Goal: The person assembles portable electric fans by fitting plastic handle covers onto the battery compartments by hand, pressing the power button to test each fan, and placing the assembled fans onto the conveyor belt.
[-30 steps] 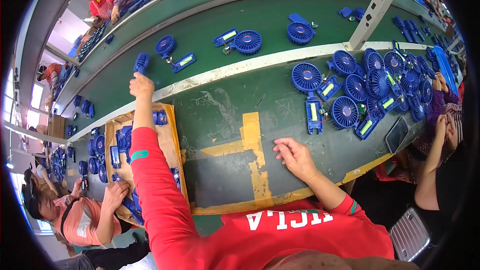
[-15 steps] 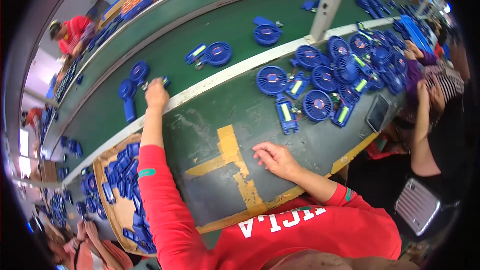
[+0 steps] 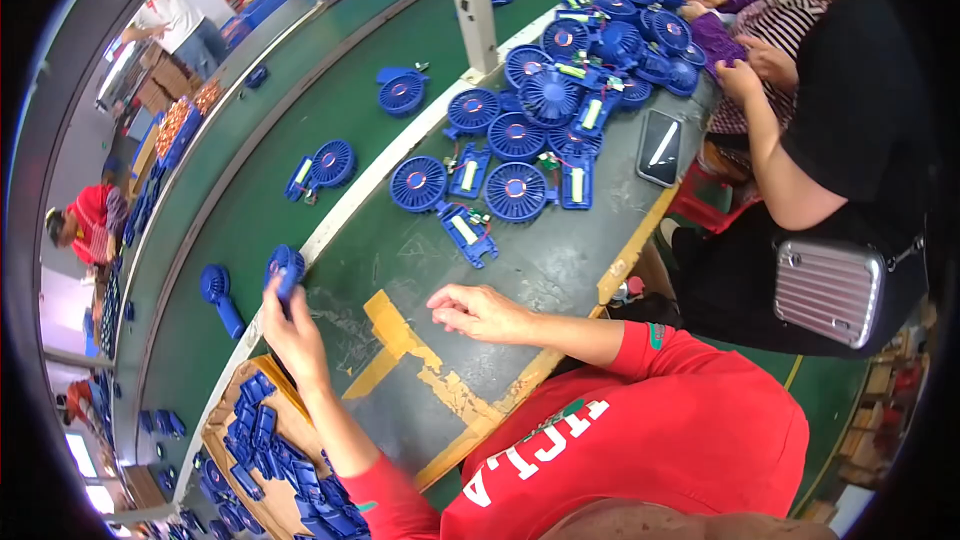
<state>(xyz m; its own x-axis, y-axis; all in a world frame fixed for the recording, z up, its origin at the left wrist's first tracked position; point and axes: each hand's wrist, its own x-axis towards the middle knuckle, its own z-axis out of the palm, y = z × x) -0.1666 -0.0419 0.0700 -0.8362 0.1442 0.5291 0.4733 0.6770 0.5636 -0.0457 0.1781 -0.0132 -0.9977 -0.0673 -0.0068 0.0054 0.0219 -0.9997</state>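
Observation:
My left hand (image 3: 292,332) is raised at the rail along the green belt, closed on a small blue handheld fan (image 3: 287,266). The fan's round grille points up, and my fingers hide part of its body. Over the grey worktable, my right hand (image 3: 482,313) is held low with its fingers loosely bent and apart, nothing in it. Beyond that hand lies a pile of blue fan halves; nearest are a round grille (image 3: 418,184) and an opened handle with a pale battery (image 3: 466,234). Another blue fan (image 3: 222,297) rests on the belt left of my left hand.
A cardboard box (image 3: 226,410) of blue casing parts stands at lower left. A metal post (image 3: 468,10) rises from the white rail (image 3: 375,158). A phone (image 3: 659,147) lies near the table's right edge, where co-workers sit. More fans lie on the belt (image 3: 300,120).
My left hand has picked up a fan from the belt and drawn it back to the rail. My view has turned to the right. The right hand stays over the table.

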